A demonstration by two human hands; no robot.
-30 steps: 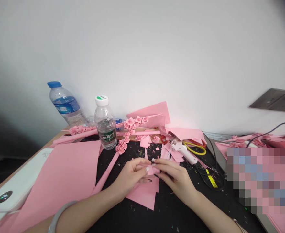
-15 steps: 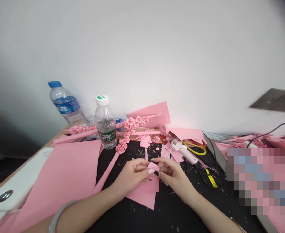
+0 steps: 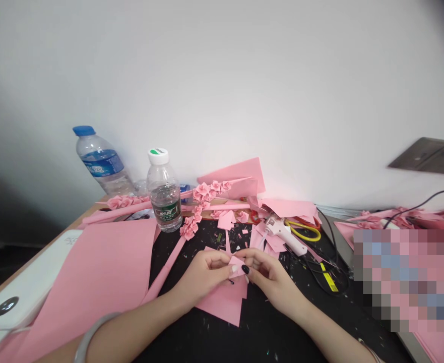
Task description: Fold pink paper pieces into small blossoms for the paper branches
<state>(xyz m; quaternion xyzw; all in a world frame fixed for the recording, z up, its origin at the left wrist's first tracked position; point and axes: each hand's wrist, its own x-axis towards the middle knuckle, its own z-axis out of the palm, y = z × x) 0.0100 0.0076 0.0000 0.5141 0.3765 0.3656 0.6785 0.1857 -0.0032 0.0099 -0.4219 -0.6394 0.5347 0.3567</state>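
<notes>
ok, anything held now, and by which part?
A small pink paper piece, pinched near its left edge by the left hand, right edge by the right hand.

Passable toward near edge of surface, between forearms. Blocked farther in by left hand and right hand; toward far edge by upright bottle, paper flowers and glue gun; along left edge by white device; toward right edge by yellow-tagged cable.

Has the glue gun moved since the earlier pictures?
No. The glue gun lies where it did, with no visible shift against the wall socket.
</notes>
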